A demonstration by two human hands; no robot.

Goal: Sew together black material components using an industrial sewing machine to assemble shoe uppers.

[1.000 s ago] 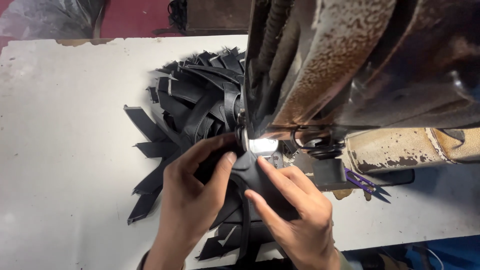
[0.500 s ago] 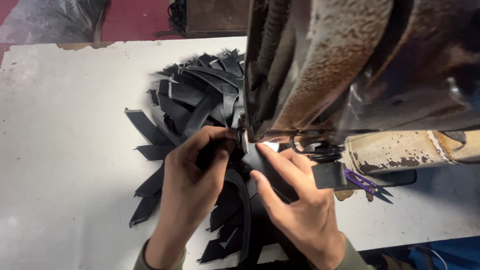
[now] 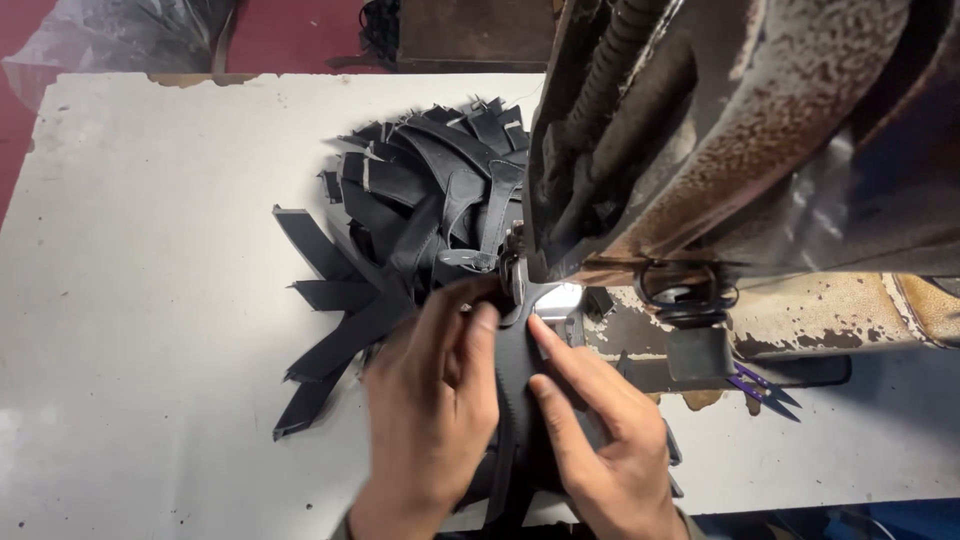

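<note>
Nearest the camera, the left hand (image 3: 432, 400) and right hand (image 3: 590, 430) lie flat, fingers spread, pressing a black strip (image 3: 520, 390) onto the white worktop (image 3: 150, 300) — neither closes around it. The strip runs from between the hands up under the needle of the rusty sewing machine (image 3: 720, 150). Left of the machine fans a pile of black strips (image 3: 410, 210); right of its base lie purple snips (image 3: 765, 388). Beyond the pile the worktop's far edge is chipped — bare surface lies left.
</note>
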